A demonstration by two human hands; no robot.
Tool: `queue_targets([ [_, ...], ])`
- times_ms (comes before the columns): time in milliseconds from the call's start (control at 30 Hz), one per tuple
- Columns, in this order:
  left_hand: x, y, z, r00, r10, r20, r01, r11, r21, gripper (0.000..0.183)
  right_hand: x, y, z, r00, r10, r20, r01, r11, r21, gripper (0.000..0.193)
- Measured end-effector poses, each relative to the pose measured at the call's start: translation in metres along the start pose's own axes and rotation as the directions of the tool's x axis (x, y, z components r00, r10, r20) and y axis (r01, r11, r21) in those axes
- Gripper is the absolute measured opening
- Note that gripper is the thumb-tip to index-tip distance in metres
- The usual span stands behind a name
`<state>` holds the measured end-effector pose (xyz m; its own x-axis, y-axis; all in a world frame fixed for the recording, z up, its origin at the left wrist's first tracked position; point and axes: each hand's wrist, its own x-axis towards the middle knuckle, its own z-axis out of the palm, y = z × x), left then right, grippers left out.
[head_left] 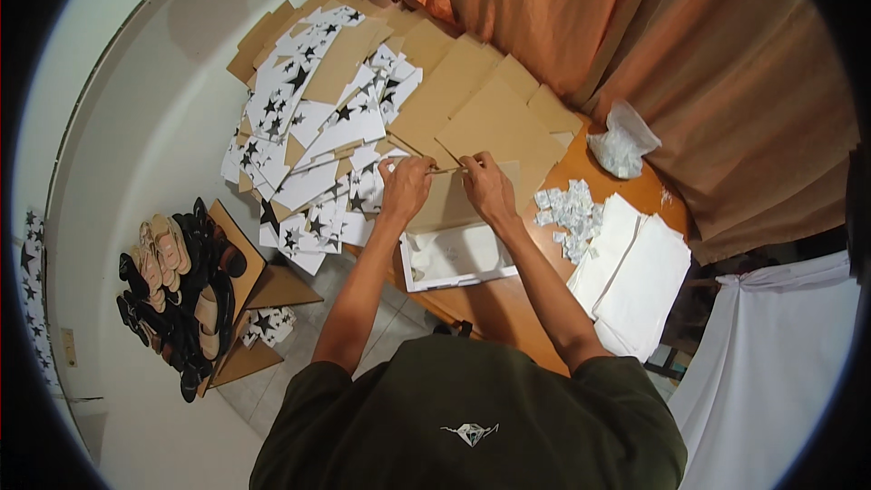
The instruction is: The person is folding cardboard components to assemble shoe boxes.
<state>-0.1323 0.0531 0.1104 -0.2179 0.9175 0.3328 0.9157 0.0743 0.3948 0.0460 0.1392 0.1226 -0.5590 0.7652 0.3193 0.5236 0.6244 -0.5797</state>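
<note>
Near the centre of the frame both hands meet over the far edge of a shallow white box tray (458,259) lying on an orange-brown wooden table (494,308). The left hand (406,186) and the right hand (485,186) each pinch, with fingers pressed together, one end of a thin brown cardboard flap (446,169) held edge-on between them; the flap stands just above the tray's upper rim.

The table's near edge runs diagonally toward the lower middle, and the tray slightly overhangs it at the left. Open room is scant: directly behind the hands lies a heap of flat cardboard sheets (481,113), plain brown and matte, and white ones printed with black stars (308,118), spilling toward the upper left. To the right sit small crumpled white packets (570,213), a clear plastic bag (622,141) of them, and a soft stack of white paper sheets (635,277). Folded orange curtains (689,63) close the upper right. At lower left, sandals (177,286) lie piled on the pale floor.
</note>
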Motion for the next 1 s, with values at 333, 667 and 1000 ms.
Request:
queue_targets([
  [333, -0.08, 0.058, -0.038, 0.998, 0.032, 0.061, -0.027, 0.996, -0.084, 0.021, -0.084, -0.01, -0.031, 0.979, -0.171, -0.107, 0.18, 0.98, 0.083, 0.015],
  [667, -0.173, 0.073, -0.003, 0.994, 0.033, 0.103, -0.02, 0.992, -0.124, 0.023, -0.199, 0.013, -0.008, 0.964, -0.247, -0.099, 0.242, 0.969, -0.06, 0.027],
  [1000, -0.203, 0.062, 0.03, 0.98, -0.022, 0.199, 0.041, 0.995, -0.093, 0.033, -0.223, 0.033, 0.008, 0.979, -0.202, 0.023, 0.203, 0.967, -0.151, 0.027],
])
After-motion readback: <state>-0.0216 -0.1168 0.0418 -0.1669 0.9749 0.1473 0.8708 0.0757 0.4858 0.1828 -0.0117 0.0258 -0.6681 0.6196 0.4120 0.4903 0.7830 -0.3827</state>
